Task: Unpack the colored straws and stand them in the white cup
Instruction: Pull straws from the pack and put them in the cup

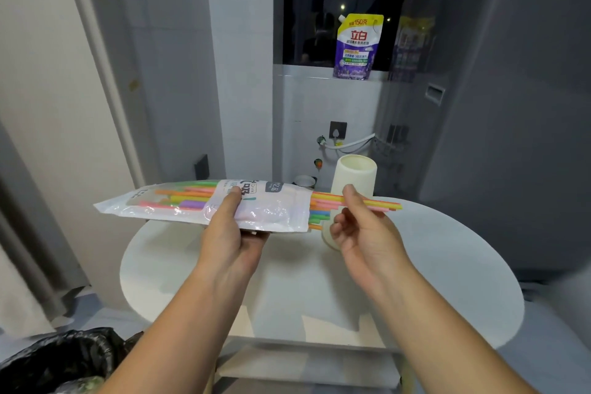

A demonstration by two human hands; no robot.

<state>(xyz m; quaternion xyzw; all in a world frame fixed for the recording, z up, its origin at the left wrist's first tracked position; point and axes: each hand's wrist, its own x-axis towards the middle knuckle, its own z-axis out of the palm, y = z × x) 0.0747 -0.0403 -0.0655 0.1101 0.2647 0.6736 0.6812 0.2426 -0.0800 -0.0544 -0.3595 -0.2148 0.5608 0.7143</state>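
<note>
My left hand (232, 233) grips a clear plastic straw packet (179, 205) from below, thumb on top, and holds it level above the table. Colored straws (383, 204) stick out of the packet's open right end. My right hand (358, 227) pinches a few of those straws between thumb and fingers, partly drawn out to the right. The tall white cup (353, 176) stands upright on the white round table (447, 265), just behind my right hand. The lower part of the cup is hidden by the straws and my hand.
A black-lined trash bin (57, 361) sits at the lower left on the floor. A purple detergent pouch (356, 48) stands on the window ledge behind. A grey appliance (511, 137) rises at the right. A small bowl (303, 182) lies behind the packet.
</note>
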